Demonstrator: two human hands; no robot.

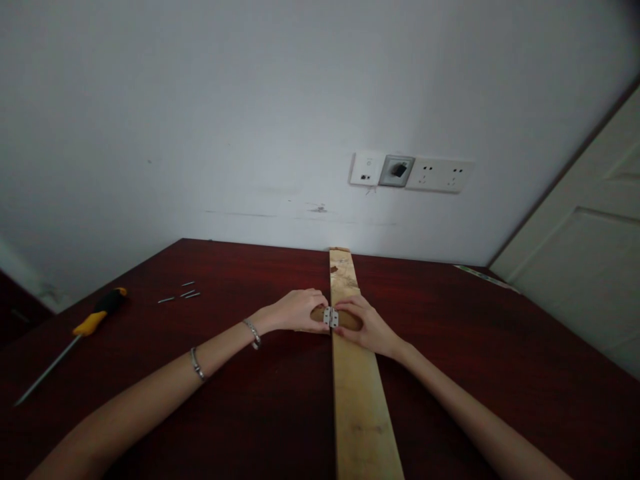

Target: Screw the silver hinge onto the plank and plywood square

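A small metal hinge spans two short brown wooden pieces above a long pale plank. My left hand is closed around the left wooden piece, its fingertips close to the hinge's left leaf. Between the thumb and fingers of my right hand is the right wooden piece, with the fingertips at the hinge's right leaf. I cannot tell whether the pieces rest on the plank or are held just over it. The far ends of both pieces are partly covered by my hands.
On the dark red table, a yellow and black screwdriver lies at the left. Several screws or nails are nearby. A thin strip lies at the back right. Wall sockets are above the table; a white door stands right.
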